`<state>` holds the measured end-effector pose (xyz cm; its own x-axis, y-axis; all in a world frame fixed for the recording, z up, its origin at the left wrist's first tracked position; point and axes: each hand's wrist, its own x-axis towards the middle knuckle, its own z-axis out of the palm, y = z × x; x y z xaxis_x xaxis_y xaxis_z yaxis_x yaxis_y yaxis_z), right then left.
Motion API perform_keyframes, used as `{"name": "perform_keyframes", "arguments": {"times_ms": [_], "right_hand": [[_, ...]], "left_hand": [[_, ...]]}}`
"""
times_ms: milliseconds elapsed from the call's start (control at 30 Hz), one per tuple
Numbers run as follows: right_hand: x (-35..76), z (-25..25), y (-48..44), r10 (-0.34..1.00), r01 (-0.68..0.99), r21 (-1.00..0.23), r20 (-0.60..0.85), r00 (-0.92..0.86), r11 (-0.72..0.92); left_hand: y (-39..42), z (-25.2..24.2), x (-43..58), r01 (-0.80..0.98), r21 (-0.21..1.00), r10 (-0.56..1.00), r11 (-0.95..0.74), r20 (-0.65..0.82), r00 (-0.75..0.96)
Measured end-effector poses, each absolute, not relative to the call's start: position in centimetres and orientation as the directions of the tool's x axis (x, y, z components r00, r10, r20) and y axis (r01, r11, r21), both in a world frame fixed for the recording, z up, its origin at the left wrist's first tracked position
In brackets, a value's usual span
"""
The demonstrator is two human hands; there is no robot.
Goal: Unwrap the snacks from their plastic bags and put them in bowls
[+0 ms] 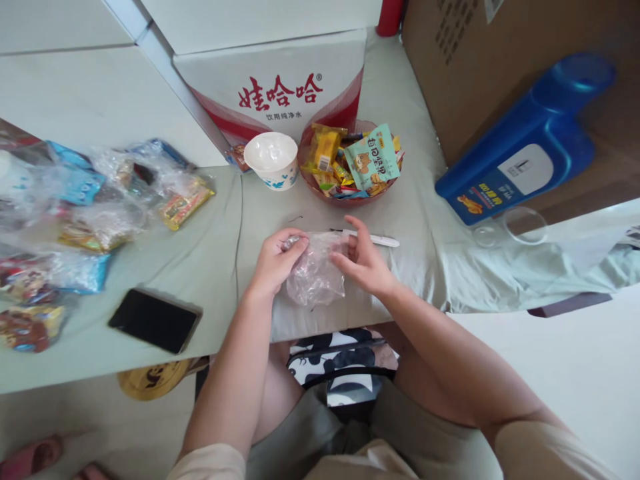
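Observation:
A crumpled clear plastic bag (317, 277) is between my hands, just above the cloth. My left hand (277, 259) is closed, pinching the bag's upper left edge between thumb and fingers. At the bag's right edge is my right hand (369, 263), its index finger stretched out and its thumb apart from it, the thumb tip against the plastic. Behind the right fingers lies a slim white tool (383, 240), partly hidden; its kind is unclear. Farther back stand a white paper cup (273, 175) and a reddish bowl (325, 195) of wrapped snacks, with a green packet (371, 160) on top.
Plastic bags of snacks (100, 220) cover the left side, and a black phone (155, 320) lies near the front edge. A large blue bottle (525, 143) stands at right before a cardboard box (480, 60). A white-and-red carton (280, 87) is at the back.

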<state>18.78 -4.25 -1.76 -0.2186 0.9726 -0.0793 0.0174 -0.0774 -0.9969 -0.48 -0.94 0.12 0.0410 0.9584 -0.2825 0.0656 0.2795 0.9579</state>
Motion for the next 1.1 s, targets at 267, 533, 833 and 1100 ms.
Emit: {"name": "perform_keyframes", "arguments": {"times_ms": [267,533,833,1100], "right_hand": [[18.7,-1.9,-4.0,0.928,0.105,-0.976,-0.214,-0.305,-0.191],[19.6,-1.6,-3.7,0.957,0.191,-0.973,-0.173,-0.232,-0.13],[19.8,-0.2,-3.4,0.972,0.156,-0.982,-0.137,-0.189,-0.108],[21.8,0.2,-3.3,0.981,-0.237,-0.952,-0.192,-0.039,-0.195]], "left_hand": [[-0.9,0.2,0.5,-0.007,0.992,0.991,0.124,-0.124,-0.041],[-0.9,-0.4,0.0,0.077,0.972,0.975,0.222,-0.223,0.008],[-1.2,0.1,0.7,-0.079,0.911,0.889,0.405,-0.372,0.268],[-0.8,0.3,0.9,-0.201,0.92,0.915,0.336,-0.268,0.3]]}}
